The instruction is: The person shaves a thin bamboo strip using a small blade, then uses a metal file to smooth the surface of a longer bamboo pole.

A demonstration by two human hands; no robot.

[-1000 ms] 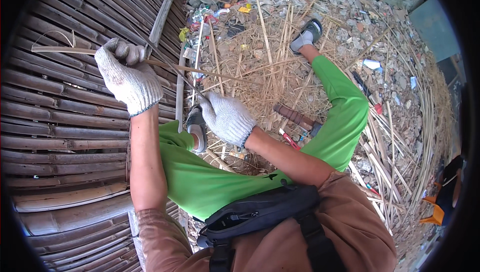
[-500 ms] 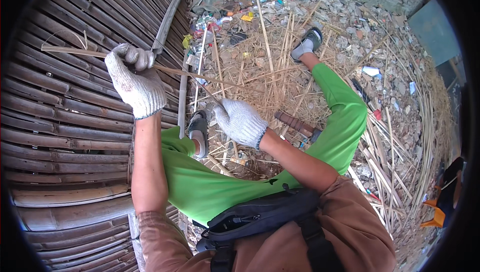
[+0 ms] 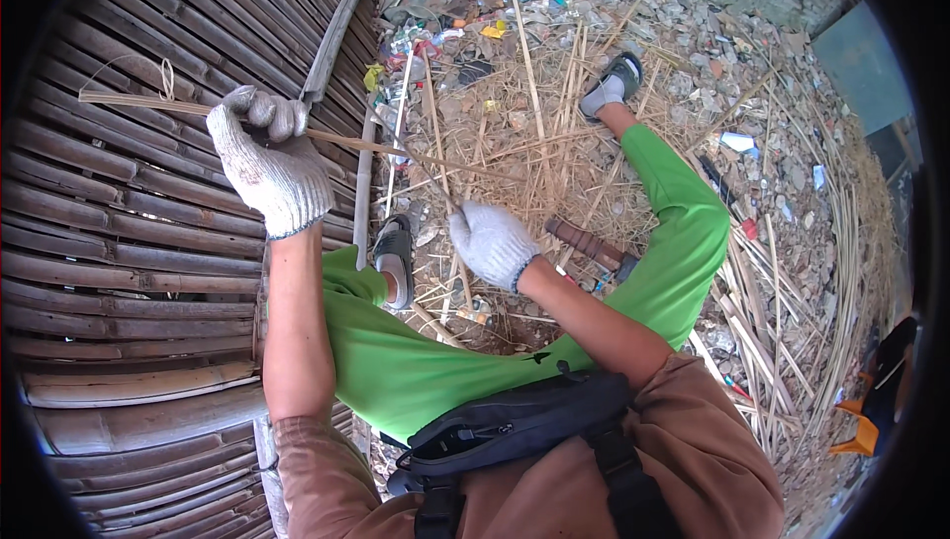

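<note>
My left hand [image 3: 272, 158], in a white knit glove, is closed around a thin bamboo strip [image 3: 386, 148]. The strip runs from beside the slatted bamboo wall toward the middle, above the ground. Beyond the left fist lies its pale other end [image 3: 124, 98], with a thin curled sliver [image 3: 166, 79] there. My right hand [image 3: 493, 244], gloved likewise, is closed on a thin, dark, blade-like tool [image 3: 421, 171] slanting up and left beneath the strip. Its grip end is hidden in the fist.
The slatted bamboo wall [image 3: 129, 252] stands close on the left. Bamboo strips [image 3: 526, 59] and straw litter the ground between my sandalled feet. A brown wrapped object [image 3: 589, 244] lies right of my right hand. More strips [image 3: 757, 341] are piled beyond my right leg.
My right hand has moved right and slightly down, pulling the dark tool along. My left hand stays almost in place, still holding the strip.
</note>
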